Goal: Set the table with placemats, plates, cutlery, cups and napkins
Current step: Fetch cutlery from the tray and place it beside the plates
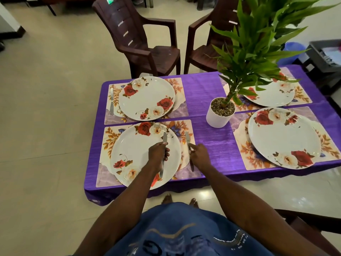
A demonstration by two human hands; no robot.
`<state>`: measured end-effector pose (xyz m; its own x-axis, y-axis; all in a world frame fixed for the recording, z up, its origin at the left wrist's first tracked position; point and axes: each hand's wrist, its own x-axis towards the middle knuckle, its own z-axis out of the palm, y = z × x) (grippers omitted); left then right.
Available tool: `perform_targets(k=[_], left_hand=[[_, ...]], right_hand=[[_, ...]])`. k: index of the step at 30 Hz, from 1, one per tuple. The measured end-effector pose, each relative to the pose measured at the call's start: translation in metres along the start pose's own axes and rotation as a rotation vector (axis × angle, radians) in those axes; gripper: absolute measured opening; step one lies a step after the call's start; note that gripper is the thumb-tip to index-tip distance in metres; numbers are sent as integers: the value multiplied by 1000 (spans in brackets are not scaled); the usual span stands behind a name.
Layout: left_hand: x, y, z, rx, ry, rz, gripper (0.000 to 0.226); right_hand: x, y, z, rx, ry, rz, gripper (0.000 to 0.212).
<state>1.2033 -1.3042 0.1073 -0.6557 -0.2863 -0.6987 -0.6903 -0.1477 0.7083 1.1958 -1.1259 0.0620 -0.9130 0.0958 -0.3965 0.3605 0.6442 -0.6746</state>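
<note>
Four placemats: near left (186,126), far left (180,84), near right (239,143), far right (302,97) (partly behind leaves). Four floral plates, one per mat: (136,145), (147,97), (284,137), (271,97). Three knives: one in my left hand (158,154) at (164,138), one in my right hand (200,156) at (187,138), one lying on the far left mat (111,101). One potted plant (220,115). Two brown chairs: (140,39), (206,47). One purple tablecloth (203,89).
</note>
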Motion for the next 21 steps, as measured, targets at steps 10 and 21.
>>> perform_targets(k=[10, 21], left_hand=[[-3, -1, -1, 3, -28, 26, 24], [-5, 13, 31, -110, -120, 44, 19]], right_hand=[[-5, -7, -3, 62, 30, -18, 35], [-12, -10, -19, 351, 189, 95, 16]])
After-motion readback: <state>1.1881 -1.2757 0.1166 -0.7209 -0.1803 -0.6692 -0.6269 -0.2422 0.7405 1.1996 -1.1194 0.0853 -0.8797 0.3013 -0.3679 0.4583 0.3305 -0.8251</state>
